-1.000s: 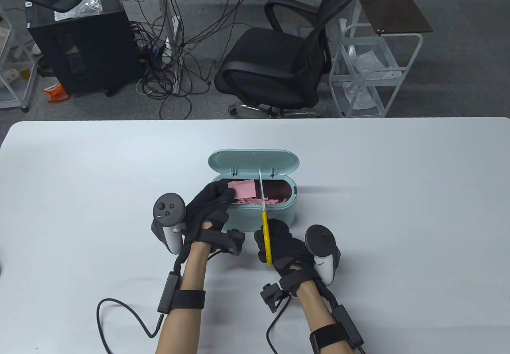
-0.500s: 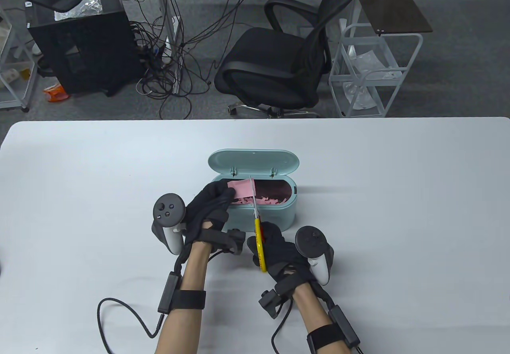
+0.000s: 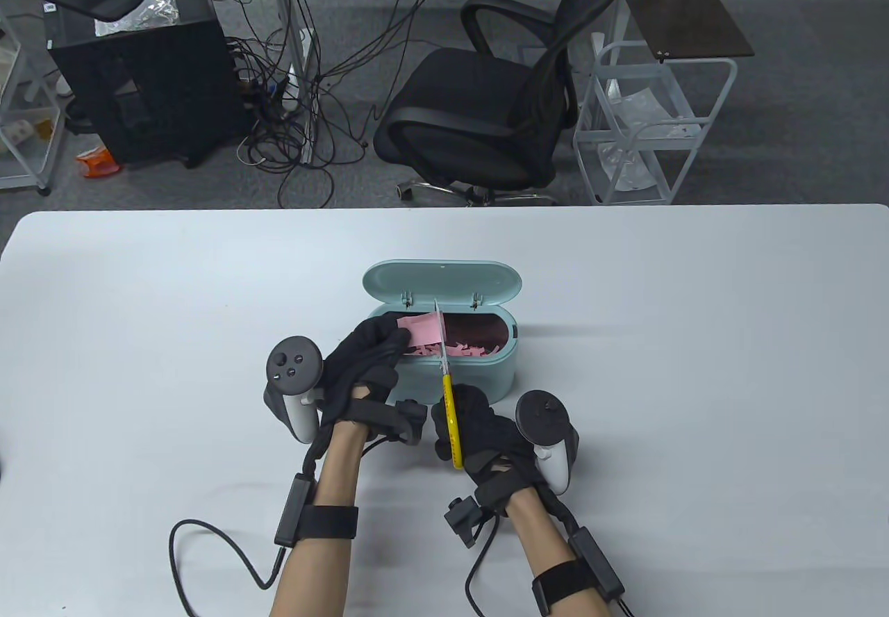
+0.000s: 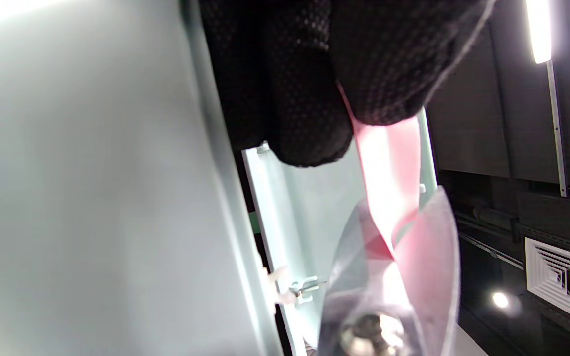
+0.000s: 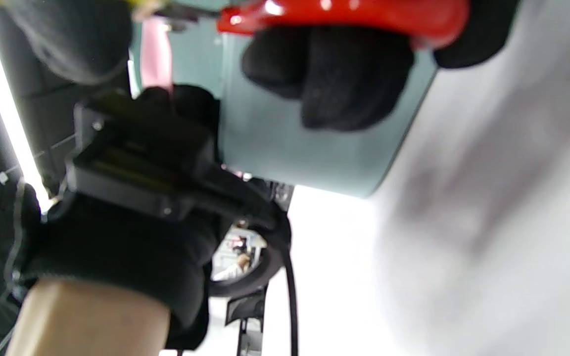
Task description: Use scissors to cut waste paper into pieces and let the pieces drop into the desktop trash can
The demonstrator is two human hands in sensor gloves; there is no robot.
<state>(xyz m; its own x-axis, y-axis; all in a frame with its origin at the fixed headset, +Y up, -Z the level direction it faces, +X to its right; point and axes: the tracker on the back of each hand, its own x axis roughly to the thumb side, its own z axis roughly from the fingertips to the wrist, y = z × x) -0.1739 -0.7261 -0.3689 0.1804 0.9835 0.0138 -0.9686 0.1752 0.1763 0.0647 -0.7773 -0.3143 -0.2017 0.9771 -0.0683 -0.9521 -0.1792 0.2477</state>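
Colours: paper (image 3: 424,327) pink, scraps (image 3: 467,350) in bin pink too. Trash can (image 3: 479,377) pale mint-green. Scissors (image 3: 450,408) yellow handle on top, red underneath. Gloves black, dotted mesh. Counter (image 3: 694,339) white.

White table (image 3: 694,339); mint trash can (image 3: 479,377) on it, lid open.

Table view high, looking down, wrist views close, tilted, sharing trash can (image 3: 444,367)
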